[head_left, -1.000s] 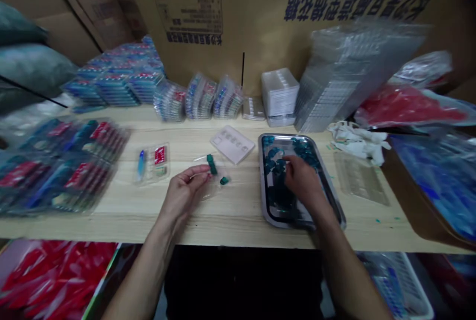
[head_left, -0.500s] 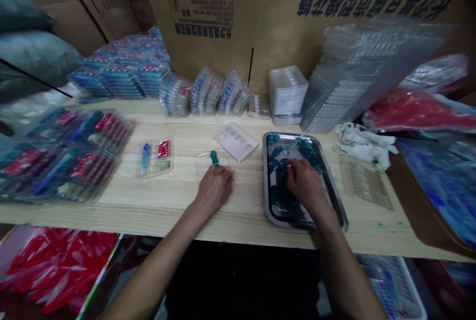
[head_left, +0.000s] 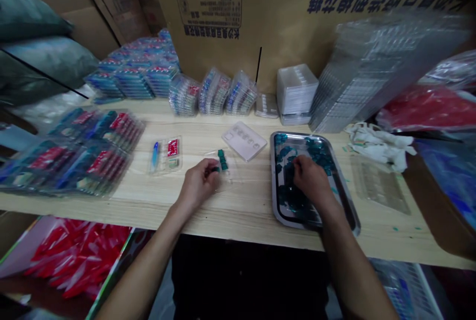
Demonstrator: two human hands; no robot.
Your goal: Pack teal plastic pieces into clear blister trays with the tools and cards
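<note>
My left hand (head_left: pixel 199 181) is closed in a pinch, with a small dark green piece (head_left: pixel 215 169) showing between thumb and fingers. Just right of its fingertips, a short row of green pieces (head_left: pixel 222 159) lies on a clear plastic tray (head_left: pixel 235 175) flat on the table. My right hand (head_left: pixel 312 177) reaches into a metal tray (head_left: pixel 274 181) of loose dark green pieces (head_left: pixel 316 150). Its fingers are bunched together at the pieces, and whatever they hold is hidden. Behind lies a white moulded tray (head_left: pixel 243 140) with several hollows.
Left of my hands sits a filled clear pack (head_left: pixel 166 155) with a blue pen-like item. Packed sets (head_left: pixel 74 151) cover the table's left end. Stacked clear trays (head_left: pixel 349 72) and a large carton (head_left: pixel 267 18) stand behind. White gloves (head_left: pixel 383 144) lie at the right.
My left hand has moved left and back from the clear tray, exposing more of the green row. My right hand stays in the metal tray, its fingers drawn closer together. The view has shifted slightly.
</note>
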